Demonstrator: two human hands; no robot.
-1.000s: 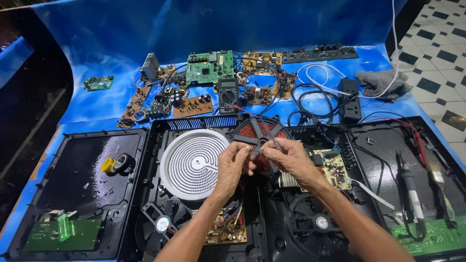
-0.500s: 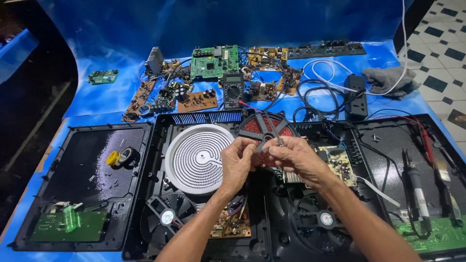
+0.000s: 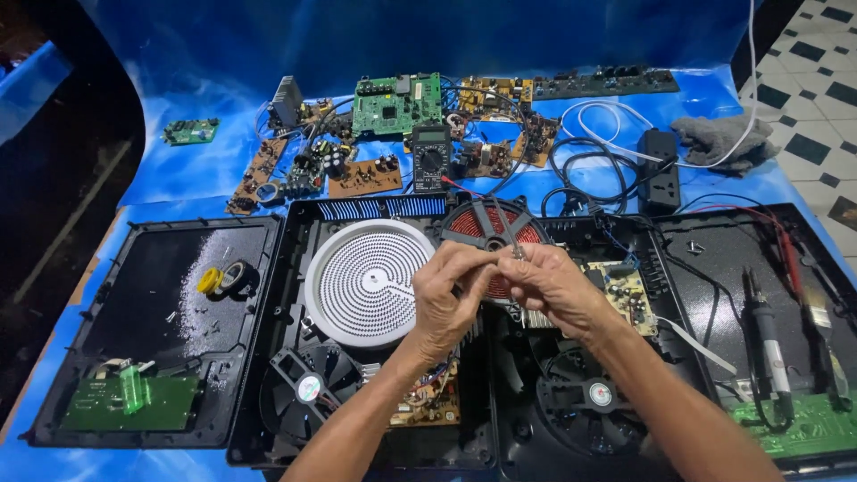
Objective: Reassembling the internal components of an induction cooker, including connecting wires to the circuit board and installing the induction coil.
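Observation:
My left hand (image 3: pixel 451 299) and my right hand (image 3: pixel 555 286) meet fingertip to fingertip over an opened black cooktop housing (image 3: pixel 295 357). Between them they pinch a thin metal rod or wire end (image 3: pixel 511 234) that slants up across the red copper coil (image 3: pixel 491 230). Just left of my hands lies the round white heating element (image 3: pixel 366 281). Under my wrists sit two black fans (image 3: pixel 308 388) (image 3: pixel 594 397) and a brown circuit board (image 3: pixel 428 403). A heat-sinked board (image 3: pixel 620 295) lies right of my right hand.
A multimeter (image 3: pixel 430 158) and several loose circuit boards (image 3: pixel 393 103) line the back of the blue sheet. A black glass panel (image 3: pixel 152 330) with tape rolls (image 3: pixel 225 279) lies left. A soldering iron (image 3: pixel 772 344), cables (image 3: pixel 589 165), power adapter (image 3: pixel 659 170) and grey rag (image 3: pixel 719 138) sit right.
The camera has shifted a little, so the scene sits slightly lower and left. My hands stay together over the coil, still working the thin metal piece between the fingertips.

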